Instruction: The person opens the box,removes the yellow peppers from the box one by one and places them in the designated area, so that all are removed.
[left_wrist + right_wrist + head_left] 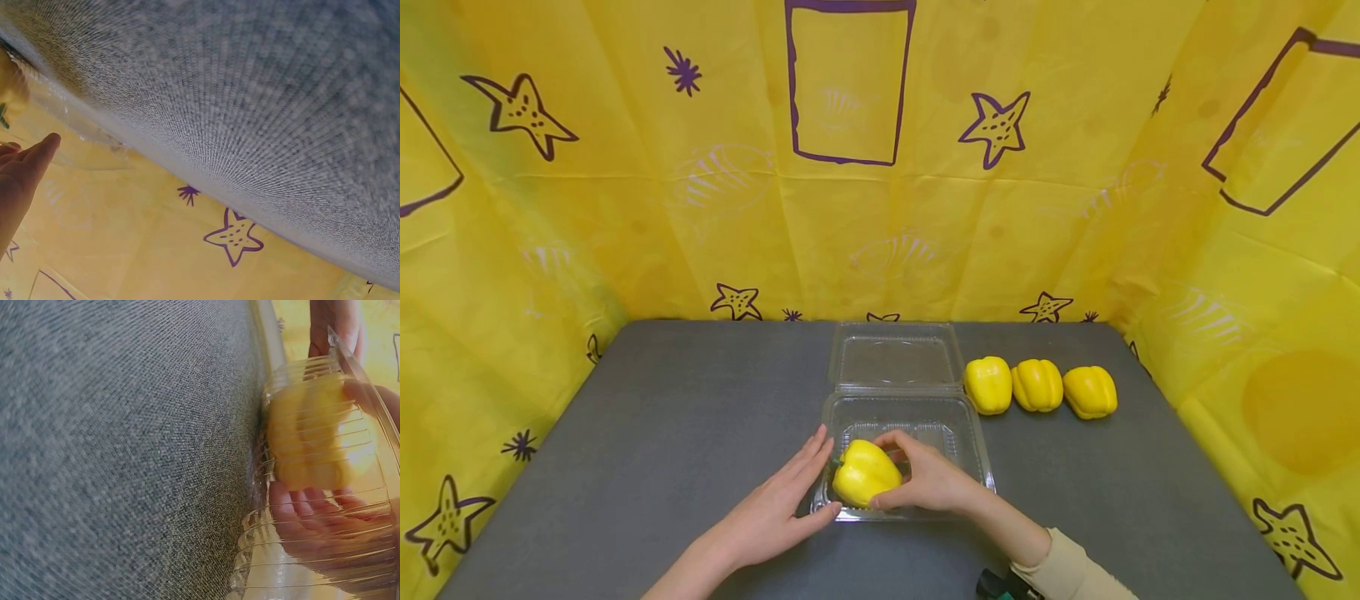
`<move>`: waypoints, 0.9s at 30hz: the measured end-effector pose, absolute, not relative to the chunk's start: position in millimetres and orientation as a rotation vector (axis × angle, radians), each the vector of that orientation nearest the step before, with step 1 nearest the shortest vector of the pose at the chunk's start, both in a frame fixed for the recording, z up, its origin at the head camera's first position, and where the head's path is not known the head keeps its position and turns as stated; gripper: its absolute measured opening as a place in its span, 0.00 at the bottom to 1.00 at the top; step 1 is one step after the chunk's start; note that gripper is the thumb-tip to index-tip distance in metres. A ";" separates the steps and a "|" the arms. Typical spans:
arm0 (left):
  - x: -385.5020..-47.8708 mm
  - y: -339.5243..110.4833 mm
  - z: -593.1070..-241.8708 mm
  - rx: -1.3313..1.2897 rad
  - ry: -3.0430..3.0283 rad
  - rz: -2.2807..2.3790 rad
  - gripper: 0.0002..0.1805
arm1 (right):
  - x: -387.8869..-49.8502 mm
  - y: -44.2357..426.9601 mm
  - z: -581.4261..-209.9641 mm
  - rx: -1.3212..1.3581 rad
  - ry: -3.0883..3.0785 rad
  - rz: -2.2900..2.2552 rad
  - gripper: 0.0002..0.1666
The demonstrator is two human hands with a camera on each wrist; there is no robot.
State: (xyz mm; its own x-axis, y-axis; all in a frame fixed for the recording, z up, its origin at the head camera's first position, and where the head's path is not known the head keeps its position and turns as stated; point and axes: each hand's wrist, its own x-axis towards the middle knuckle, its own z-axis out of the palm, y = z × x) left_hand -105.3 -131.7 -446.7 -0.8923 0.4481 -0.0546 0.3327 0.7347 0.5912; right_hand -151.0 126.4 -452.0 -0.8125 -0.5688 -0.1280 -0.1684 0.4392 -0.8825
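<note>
A yellow bell pepper (867,473) is at the near left corner of a clear plastic clamshell container (981,446), whose lid (895,358) lies folded back. My right hand (928,477) grips the pepper from its right side, thumb in front and fingers behind. In the right wrist view the same bell pepper (309,434) shows through the ribbed plastic wall, with the right hand's fingers (300,512) at its end. With fingers straight, my left hand (778,504) rests against the container's left rim. The left wrist view shows only part of the left hand (25,172).
Three more yellow bell peppers (1037,386) stand in a row right of the lid. A dark object (1000,585) lies at the table's near edge below the right forearm. Yellow patterned cloth (880,242) walls the grey table (700,417) at the back and sides.
</note>
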 end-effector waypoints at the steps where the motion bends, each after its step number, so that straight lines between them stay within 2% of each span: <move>1: -105.3 -131.7 -446.6 0.623 2.741 0.879 0.48 | -151.0 126.4 -451.9 -0.627 2.294 -1.332 0.41; 16: -105.2 -131.4 -443.9 0.638 2.747 0.884 0.47 | -150.5 128.9 -452.0 -0.681 2.381 -1.330 0.41; 27: -103.2 -132.5 -444.2 0.663 2.774 0.884 0.45 | -148.7 134.6 -446.7 -0.604 2.361 -1.413 0.42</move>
State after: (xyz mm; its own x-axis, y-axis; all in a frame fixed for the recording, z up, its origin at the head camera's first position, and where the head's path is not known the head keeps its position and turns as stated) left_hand -103.2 -132.5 -444.2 -0.8900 0.4557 -0.0130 0.3641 0.7278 0.5812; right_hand -148.7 134.6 -446.7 -0.8581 -0.5101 -0.0582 -0.1899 0.4206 -0.8872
